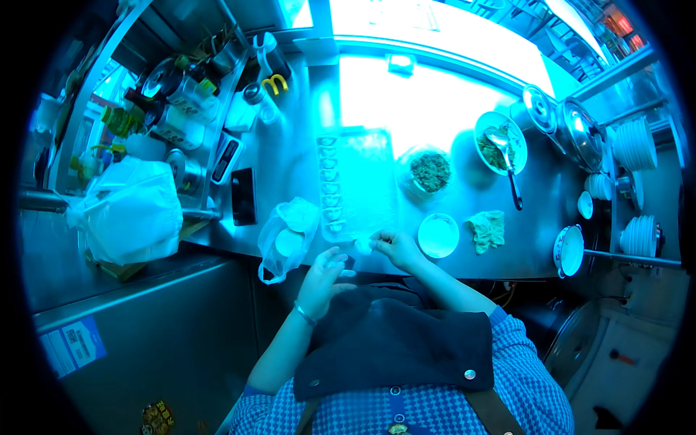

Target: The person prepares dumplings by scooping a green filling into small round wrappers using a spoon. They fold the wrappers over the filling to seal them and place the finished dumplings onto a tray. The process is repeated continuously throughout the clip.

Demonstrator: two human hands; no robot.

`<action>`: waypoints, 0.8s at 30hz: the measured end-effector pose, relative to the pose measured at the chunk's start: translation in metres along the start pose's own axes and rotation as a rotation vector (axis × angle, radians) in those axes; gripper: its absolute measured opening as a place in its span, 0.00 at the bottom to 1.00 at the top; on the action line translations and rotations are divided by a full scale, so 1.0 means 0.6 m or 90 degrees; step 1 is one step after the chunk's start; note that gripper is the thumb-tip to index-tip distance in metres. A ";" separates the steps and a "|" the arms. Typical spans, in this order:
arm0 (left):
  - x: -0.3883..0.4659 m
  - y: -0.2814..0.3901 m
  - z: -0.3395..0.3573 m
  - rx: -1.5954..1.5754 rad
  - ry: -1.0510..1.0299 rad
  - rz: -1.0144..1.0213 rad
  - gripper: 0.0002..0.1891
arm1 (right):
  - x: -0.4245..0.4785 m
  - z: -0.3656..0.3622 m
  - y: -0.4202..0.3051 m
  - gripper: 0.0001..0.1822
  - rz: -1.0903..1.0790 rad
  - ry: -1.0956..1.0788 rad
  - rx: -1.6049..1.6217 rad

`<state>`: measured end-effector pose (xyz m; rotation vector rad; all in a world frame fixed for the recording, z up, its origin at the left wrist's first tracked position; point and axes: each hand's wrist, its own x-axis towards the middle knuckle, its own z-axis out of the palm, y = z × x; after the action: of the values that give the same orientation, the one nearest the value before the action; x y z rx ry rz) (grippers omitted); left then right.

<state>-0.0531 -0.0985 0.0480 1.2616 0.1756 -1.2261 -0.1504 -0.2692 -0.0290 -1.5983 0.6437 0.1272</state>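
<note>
My right hand (396, 250) pinches a small pale piece of dough (363, 246) at the near edge of a clear tray (361, 185). Along the tray's left side runs a row of folded dumplings (330, 175). Lower and to the left, my left hand (322, 277) is raised with its fingers apart and holds nothing. A thin plastic bag (299, 216) with round white wrappers (289, 242) lies beyond it. Right of the tray stands a bowl of chopped green filling (430, 171). A small white bowl (438, 235) sits near my right hand.
Farther right are a bowl of greens (496, 159) with a spoon (510, 168), a crumpled cloth (487, 231) and an enamel basin (569, 251). A phone (243, 197), a kitchen scale (227, 159) and a shaker jar (261, 103) stand left. Stacked plates (635, 144) fill the right shelf.
</note>
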 end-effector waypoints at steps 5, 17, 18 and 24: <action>-0.010 -0.005 -0.116 0.083 0.104 0.086 0.15 | 0.080 0.059 0.060 0.07 -0.049 0.078 -0.062; 0.122 0.007 -0.093 0.975 0.020 0.482 0.11 | 0.143 0.069 0.137 0.07 -0.006 0.091 0.125; 0.155 -0.003 -0.094 1.081 0.050 0.458 0.09 | 0.138 0.064 0.123 0.07 0.006 0.086 0.148; 0.243 -0.024 -0.095 1.279 0.064 0.377 0.03 | 0.122 0.052 0.117 0.06 0.000 0.052 0.074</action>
<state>0.0244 -0.1382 -0.0832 2.6719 -1.6337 -0.4852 -0.1135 -0.2631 -0.1283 -1.4976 0.7024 0.0234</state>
